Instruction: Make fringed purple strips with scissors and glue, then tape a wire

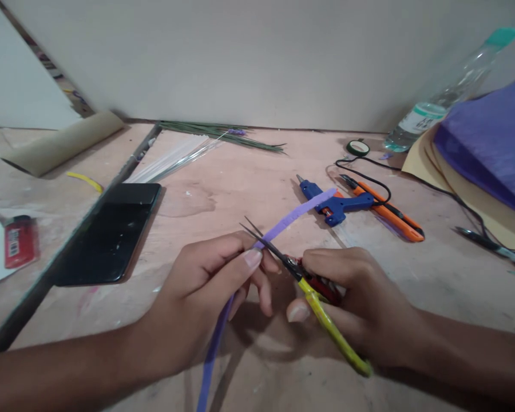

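Note:
Between the thumb and fingers of my left hand (223,272) is a narrow purple strip, which looks like crepe paper (289,220). One end reaches up and right toward the glue gun; the other hangs down past the lower edge of the view. My right hand (360,292) is closed around scissors (311,294) with dark thin blades and yellow and red handles. The blades are slightly apart and cross the strip just above my left thumb. My right thumb lies beside the yellow handle. Whether the strip is cut there, I cannot tell.
Behind my hands lie a blue glue gun (326,203), an orange utility knife (386,212) and green tape (358,147). A bottle (438,109) and purple paper (493,131) stand right. Left are a phone (111,234), cardboard tube (64,143), glue sticks (171,157) and green stems (223,133).

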`<state>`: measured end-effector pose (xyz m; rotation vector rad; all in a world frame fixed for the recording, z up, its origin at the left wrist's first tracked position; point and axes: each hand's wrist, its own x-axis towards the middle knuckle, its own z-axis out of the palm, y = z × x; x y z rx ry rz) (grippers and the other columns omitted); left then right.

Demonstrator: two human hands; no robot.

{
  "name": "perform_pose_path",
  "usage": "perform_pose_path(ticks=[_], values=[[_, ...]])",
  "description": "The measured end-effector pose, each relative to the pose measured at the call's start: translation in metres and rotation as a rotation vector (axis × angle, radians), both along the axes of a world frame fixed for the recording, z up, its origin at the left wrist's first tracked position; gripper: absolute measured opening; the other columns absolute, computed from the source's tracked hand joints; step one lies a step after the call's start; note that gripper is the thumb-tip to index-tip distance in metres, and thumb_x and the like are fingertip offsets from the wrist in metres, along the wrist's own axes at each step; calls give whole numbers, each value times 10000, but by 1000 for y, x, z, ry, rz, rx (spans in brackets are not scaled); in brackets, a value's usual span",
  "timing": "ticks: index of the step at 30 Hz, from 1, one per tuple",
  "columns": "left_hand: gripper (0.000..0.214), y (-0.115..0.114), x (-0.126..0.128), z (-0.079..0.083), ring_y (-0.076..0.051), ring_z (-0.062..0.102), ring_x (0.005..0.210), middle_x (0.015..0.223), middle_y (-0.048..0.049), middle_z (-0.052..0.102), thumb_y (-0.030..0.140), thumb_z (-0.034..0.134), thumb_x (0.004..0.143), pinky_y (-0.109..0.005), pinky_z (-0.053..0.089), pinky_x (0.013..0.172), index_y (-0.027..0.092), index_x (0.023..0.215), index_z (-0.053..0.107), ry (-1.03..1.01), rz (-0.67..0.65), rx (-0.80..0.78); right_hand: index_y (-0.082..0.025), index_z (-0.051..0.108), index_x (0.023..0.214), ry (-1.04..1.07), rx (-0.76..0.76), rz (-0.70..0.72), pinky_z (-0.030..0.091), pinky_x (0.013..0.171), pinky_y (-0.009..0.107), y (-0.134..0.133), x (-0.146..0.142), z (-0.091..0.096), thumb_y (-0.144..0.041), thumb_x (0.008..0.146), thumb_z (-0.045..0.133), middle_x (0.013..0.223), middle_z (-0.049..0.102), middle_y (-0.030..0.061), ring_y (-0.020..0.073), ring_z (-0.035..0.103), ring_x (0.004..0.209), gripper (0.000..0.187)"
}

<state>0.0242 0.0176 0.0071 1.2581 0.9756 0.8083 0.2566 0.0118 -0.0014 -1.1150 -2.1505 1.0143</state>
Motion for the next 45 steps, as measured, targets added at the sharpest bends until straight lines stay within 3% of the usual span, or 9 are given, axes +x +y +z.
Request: perform_pose_path(ticks=[6, 25, 45], values=[[282, -1, 2, -1, -107, 512, 498, 640, -19, 763, 384, 610, 1045, -185, 376, 458, 188, 891, 741, 25, 49, -45, -191, 466, 705, 55, 41, 18, 303, 557, 245, -2, -2, 1, -593, 1029, 718, 651, 440, -70, 76, 385, 584, 574], [343, -3, 3, 2, -84, 519, 500, 628, -6, 770, 247, 598, 1037, -174, 391, 468, 180, 731, 738, 20, 1, 31, -209, 407, 678, 9, 43, 7, 289, 548, 252, -2, -2, 0, -625, 1039, 681, 625, 412, -65, 87, 371, 565, 616], [247, -4, 1, -1, -112, 506, 515, 652, -28, 768, 343, 639, 1040, -209, 380, 481, 179, 894, 753, -1, 23, -58, -207, 401, 655, -22, 40, -21, 284, 527, 246, -1, 0, 1, -656, 1032, 665, 607, 411, -58, 87, 364, 548, 643]])
